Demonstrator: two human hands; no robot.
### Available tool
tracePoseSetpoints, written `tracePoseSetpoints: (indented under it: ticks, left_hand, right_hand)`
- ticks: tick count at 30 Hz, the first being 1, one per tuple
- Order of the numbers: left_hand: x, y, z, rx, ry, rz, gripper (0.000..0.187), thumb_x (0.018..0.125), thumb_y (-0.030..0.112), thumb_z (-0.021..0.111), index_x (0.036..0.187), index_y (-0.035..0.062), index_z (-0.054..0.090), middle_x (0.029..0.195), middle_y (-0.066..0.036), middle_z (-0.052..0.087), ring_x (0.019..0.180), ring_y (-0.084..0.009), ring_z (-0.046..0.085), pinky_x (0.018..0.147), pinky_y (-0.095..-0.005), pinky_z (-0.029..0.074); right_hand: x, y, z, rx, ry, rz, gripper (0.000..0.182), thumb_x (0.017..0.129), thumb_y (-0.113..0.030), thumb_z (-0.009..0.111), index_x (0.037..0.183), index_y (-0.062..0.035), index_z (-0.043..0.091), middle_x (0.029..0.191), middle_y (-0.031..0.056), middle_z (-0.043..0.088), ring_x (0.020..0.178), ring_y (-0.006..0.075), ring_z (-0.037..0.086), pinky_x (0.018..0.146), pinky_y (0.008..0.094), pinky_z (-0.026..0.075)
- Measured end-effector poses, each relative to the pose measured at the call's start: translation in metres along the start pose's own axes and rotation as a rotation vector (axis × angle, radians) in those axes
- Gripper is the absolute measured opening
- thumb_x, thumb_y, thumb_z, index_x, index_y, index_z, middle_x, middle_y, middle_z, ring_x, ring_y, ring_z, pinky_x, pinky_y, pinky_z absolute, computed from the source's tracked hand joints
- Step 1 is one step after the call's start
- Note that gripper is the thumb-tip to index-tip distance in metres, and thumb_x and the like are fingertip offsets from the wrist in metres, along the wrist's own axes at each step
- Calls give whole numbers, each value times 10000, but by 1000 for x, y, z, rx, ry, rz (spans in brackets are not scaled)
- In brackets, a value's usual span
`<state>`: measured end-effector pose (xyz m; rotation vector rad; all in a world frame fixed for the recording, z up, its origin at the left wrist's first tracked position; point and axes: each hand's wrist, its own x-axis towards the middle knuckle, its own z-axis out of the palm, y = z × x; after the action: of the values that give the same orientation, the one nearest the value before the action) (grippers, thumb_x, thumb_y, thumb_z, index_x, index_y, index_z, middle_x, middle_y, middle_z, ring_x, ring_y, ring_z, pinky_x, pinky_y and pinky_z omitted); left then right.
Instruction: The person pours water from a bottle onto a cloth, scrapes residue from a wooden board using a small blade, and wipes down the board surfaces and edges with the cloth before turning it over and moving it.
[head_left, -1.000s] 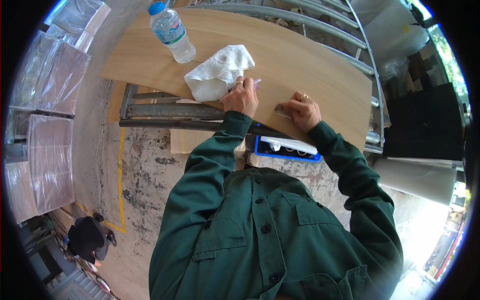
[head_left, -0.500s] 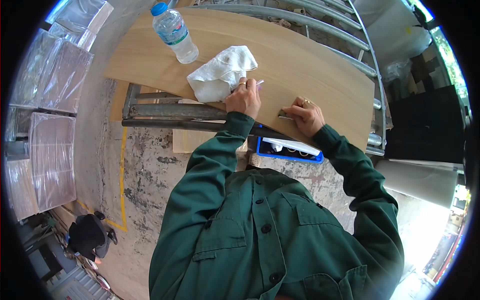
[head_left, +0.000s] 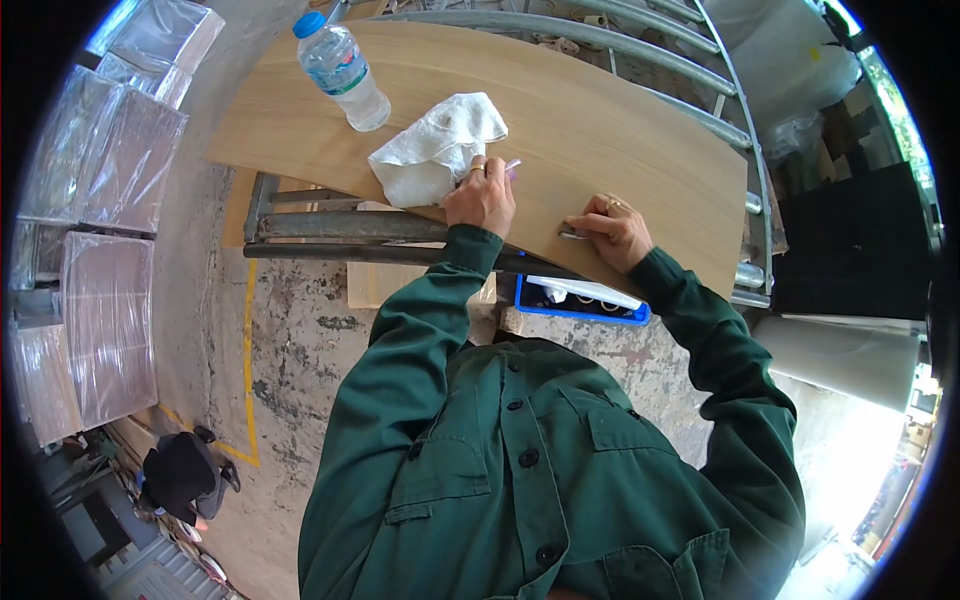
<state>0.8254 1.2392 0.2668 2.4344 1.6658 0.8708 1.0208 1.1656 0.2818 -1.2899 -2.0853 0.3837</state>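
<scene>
Right hand (head_left: 615, 236) pinches a small piece (head_left: 571, 235) closely, apparently for control. Left hand (head_left: 482, 203) grips a slim stick (head_left: 513, 165), cloth (head_left: 440, 142) alongside.

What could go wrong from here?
Scratch: the small flat piece pinched in the right hand could mark the board if its edge is hard.
Topple: the bottle stands on that board; a jolt might tip it.
Slip: the board lies askew on the rails, so pressing could shift it.

Clear-wrapped, pinkish rectangular packages (head_left: 110, 330) line the left edge; a person in black (head_left: 182, 474) is at lower left, a flat black panel (head_left: 850, 250) at right.
</scene>
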Motion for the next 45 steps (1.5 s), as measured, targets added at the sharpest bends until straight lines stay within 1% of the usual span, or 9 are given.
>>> tracePoseSetpoints:
  ticks: [5, 8, 17, 20, 35, 38, 41, 44, 45]
  left_hand:
    - [0, 3, -3, 48, 7, 20, 130, 813, 202, 489, 791, 86, 436, 784, -74, 528, 631, -255, 591, 476, -381, 465]
    - [0, 1, -2, 48, -15, 24, 128, 812, 199, 488, 792, 84, 433, 780, -77, 528, 628, -259, 590, 478, -384, 464]
    - [-1, -1, 2, 63, 4, 23, 125, 813, 195, 485, 794, 83, 433, 787, -81, 527, 629, -263, 590, 482, -387, 465]
    - [-1, 1, 0, 48, 10, 23, 130, 817, 200, 483, 794, 82, 434, 792, -82, 527, 630, -263, 590, 484, -386, 466]
    - [-1, 2, -1, 37, 10, 18, 147, 816, 215, 492, 791, 81, 439, 787, -85, 524, 635, -273, 584, 498, -395, 461]
    - [-1, 2, -2, 6, 16, 7, 141, 812, 222, 497, 796, 88, 457, 755, -92, 534, 649, -273, 587, 506, -396, 463]
    - [0, -3, 0, -110, 138, 22, 209, 816, 253, 515, 725, 68, 481, 649, -99, 525, 572, -259, 560, 475, -366, 427]
    - [-12, 4, -14, -672, 170, -208, 304, 816, 305, 535, 658, 47, 506, 552, -103, 489, 485, -233, 491, 449, -337, 373]
    - [-26, 3, -8, -913, 76, -336, 352, 810, 334, 556, 639, 28, 522, 523, -66, 465, 450, -168, 431, 439, -315, 329]
  right_hand:
    - [2, 3, 7, -92, 78, 49, 186, 655, -41, 600, 795, -153, 650, 676, 36, 519, 640, 227, 530, 550, 320, 425]
    - [-9, -10, 0, -46, 2, 34, 177, 667, 2, 593, 799, -106, 644, 678, 56, 512, 641, 231, 534, 538, 323, 423]
    - [-16, -10, -8, -78, -38, 15, 156, 667, -40, 575, 782, -127, 634, 684, 48, 518, 659, 245, 532, 551, 341, 428]
    - [-5, 0, 1, -111, 110, 78, 144, 677, -43, 574, 773, -131, 636, 680, 49, 519, 650, 237, 535, 544, 334, 430]
    - [-26, -10, -4, -184, 209, 172, 123, 671, -31, 608, 781, -76, 637, 671, 63, 524, 614, 229, 533, 514, 309, 420]
    - [-33, -25, -6, -111, 87, 191, 125, 687, -16, 583, 786, -72, 636, 657, 84, 532, 614, 234, 539, 520, 306, 423]
    - [-40, -37, -3, 172, 59, 397, 131, 715, -25, 562, 811, -66, 640, 656, 72, 559, 601, 174, 529, 540, 282, 422]
    - [-41, -53, -4, 521, 87, 621, 165, 782, -52, 528, 910, -13, 624, 682, 35, 588, 615, 47, 463, 556, 207, 393]
    - [-36, -64, -7, 609, 103, 687, 171, 791, -51, 521, 925, -4, 616, 692, 27, 584, 615, 43, 463, 555, 198, 390]
